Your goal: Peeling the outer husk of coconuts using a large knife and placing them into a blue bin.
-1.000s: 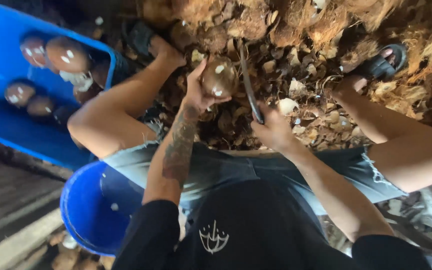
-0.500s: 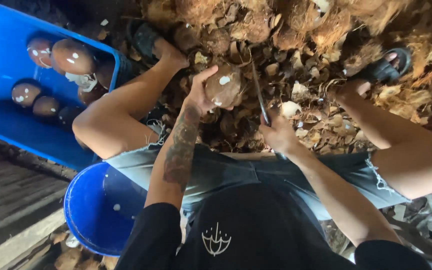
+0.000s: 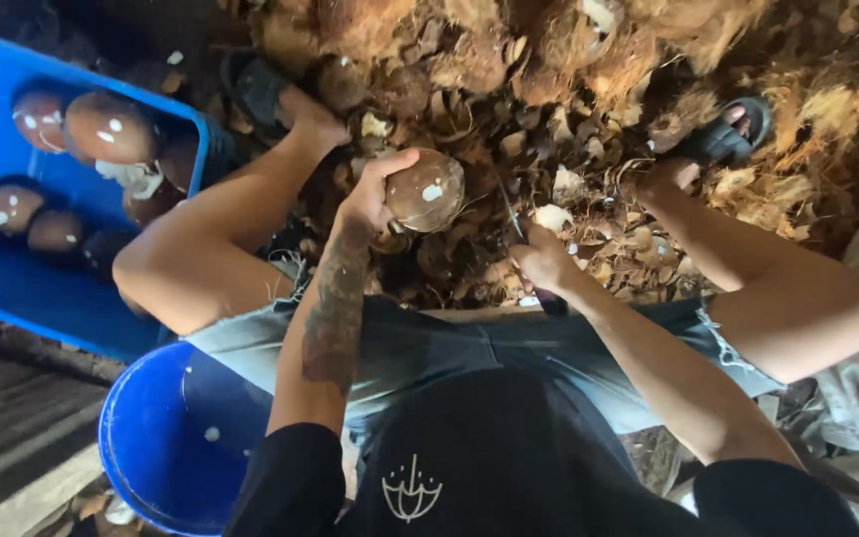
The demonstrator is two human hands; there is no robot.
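Left hand (image 3: 370, 199) fingers wrapped round a coconut (image 3: 427, 191); right hand (image 3: 546, 264) at four o'clock, gripping a knife (image 3: 511, 214).

Left hand (image 3: 370, 199) raised, fingers curled; right hand (image 3: 544, 264) fisted.

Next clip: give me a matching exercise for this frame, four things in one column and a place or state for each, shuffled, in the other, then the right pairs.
Things
1. coconut
2. knife
3. round blue bucket
4. blue tub

Places or states
A. holds several peeled brown coconuts, at the person's left
B. gripped in the right hand, blade pointing up toward the husk pile
C. held up in the left hand, brown with white nicks
D. beside the left thigh, below the tub in the head view

Pairs: 1-C, 2-B, 3-D, 4-A
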